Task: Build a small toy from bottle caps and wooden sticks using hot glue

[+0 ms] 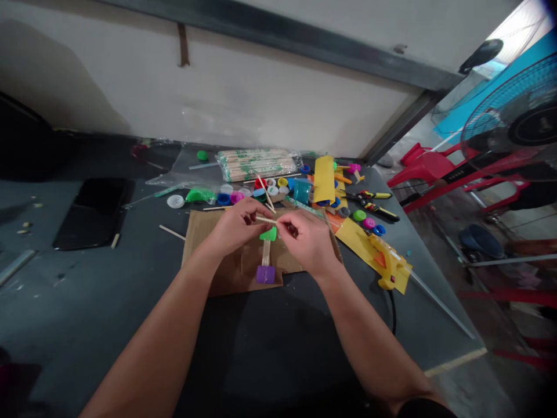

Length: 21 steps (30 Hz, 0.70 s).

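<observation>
Between my two hands a short, pale wooden stick (266,220) lies level, one end at each hand's fingertips. My left hand (237,227) pinches its left end, and my right hand (302,235) pinches the right one. Just below is a small piece made of a green plastic part (268,234), pale sticks (266,252) and a purple bottle cap (265,274). That piece rests on a brown cardboard sheet (230,273). Beyond my fingers, more loose wooden sticks (265,194) lean near the bottle caps.
A bag of wooden chopsticks (261,164) lies at the back, with colored caps (224,199) before it. To the right are pliers (376,206), yellow card (324,180) and a yellow glue gun (389,264) with its cord. A black phone (91,213) lies left; a fan (522,125) stands right.
</observation>
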Each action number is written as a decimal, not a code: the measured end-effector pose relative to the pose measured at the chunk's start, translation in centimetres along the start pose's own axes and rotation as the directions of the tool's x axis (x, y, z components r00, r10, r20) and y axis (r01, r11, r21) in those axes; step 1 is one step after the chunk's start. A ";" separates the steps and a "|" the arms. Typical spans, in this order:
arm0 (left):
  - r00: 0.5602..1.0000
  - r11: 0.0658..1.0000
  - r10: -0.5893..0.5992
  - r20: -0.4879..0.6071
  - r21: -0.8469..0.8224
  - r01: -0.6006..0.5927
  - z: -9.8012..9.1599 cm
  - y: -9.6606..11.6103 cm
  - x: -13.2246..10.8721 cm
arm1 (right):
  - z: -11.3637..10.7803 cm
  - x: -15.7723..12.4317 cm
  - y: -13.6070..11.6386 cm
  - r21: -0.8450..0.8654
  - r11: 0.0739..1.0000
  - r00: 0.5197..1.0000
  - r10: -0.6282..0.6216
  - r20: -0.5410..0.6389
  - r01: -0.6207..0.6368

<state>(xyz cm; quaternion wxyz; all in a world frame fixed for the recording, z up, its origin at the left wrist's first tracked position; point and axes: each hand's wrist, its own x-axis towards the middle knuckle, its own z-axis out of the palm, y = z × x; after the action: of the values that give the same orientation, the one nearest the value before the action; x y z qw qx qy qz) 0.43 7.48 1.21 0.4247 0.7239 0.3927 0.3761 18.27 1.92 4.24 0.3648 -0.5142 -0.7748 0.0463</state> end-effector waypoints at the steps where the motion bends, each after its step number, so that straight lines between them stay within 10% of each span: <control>1: 1.000 1.000 -0.010 0.006 -0.001 0.010 -0.1 0.1 -0.1 | 0.0 0.0 0.0 0.001 1.000 1.000 -0.002 0.000 0.002; 21: 0.997 0.997 -0.061 -0.053 -0.046 0.058 -1.5 0.7 -0.2 | 0.0 0.1 -0.1 0.013 1.000 1.000 0.004 0.006 -0.004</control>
<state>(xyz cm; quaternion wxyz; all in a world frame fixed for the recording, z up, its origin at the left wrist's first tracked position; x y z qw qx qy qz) -0.74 7.54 2.32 0.4409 0.6917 0.4170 0.3914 18.20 2.01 4.33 0.3657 -0.5133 -0.7745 0.0539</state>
